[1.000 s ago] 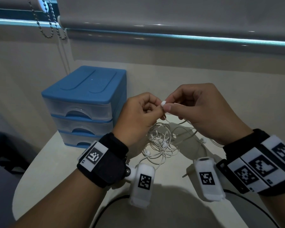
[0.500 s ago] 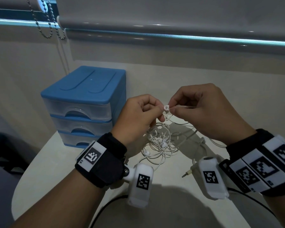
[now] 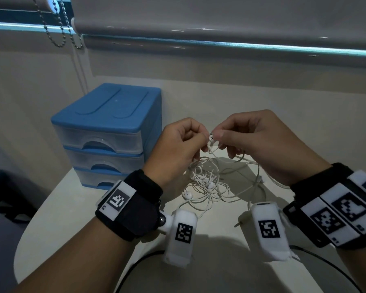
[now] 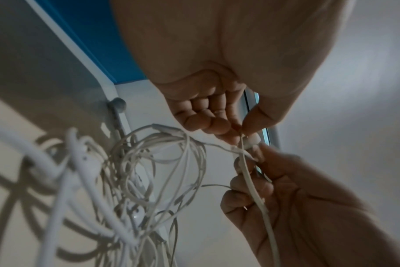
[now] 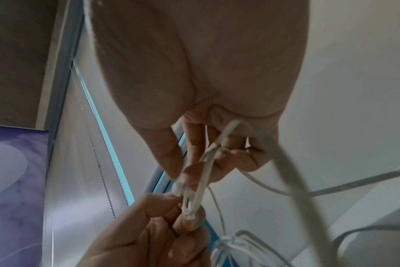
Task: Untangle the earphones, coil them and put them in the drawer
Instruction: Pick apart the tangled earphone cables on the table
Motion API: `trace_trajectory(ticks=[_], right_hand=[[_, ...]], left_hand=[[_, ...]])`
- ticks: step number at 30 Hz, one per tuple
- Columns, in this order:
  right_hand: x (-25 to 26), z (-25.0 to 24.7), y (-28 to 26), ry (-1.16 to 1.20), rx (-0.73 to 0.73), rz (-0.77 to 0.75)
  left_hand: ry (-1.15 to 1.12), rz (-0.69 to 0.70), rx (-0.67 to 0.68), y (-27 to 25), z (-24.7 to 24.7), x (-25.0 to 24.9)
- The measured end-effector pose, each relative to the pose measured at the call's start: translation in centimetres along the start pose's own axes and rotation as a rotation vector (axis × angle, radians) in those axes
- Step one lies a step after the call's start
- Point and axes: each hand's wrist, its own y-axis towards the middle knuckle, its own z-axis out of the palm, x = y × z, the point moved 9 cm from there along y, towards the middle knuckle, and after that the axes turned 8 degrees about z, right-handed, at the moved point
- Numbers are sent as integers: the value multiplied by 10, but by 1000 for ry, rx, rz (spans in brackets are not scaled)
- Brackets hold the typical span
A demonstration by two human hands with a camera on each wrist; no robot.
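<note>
Here the room comes first: a pale wall and a lowered roller blind point(image 3: 220, 15) stand beyond both hands, with its bead chain point(image 3: 59, 28) hanging up to the left. A white table point(image 3: 57, 210) spreads under the wrists, and the blue drawer unit point(image 3: 106, 134) stands on it just left of the left hand point(image 3: 178, 149), all three drawers closed. Both hands are raised above the table and meet fingertip to fingertip. The earphones point(image 3: 207, 182) hang mostly below and between them, a loose white tangle sagging to the tabletop, with the jack plug point(image 3: 240, 222) lying near the right wrist. The left hand is curled, thumb and forefinger pinching a strand at the top of the tangle; the right hand point(image 3: 260, 144) pinches the small white earbud point(image 3: 211, 138) right against those fingertips, with other cord running through its lower fingers. The held stretch seems to run downward from the pinch, though the wrist views blur it. Both hands are equally near the knot; the drawers favour the left.
</note>
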Motion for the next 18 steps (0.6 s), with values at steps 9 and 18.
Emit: trace_trajectory(ticks=[9,18], right_hand=[[-8,6,9,-134,-35,9],[-7,-11,2,44,34,137]], left_hand=[[17,62,-14,2,-1,-3],[-67,47,-101,2,-7,-4]])
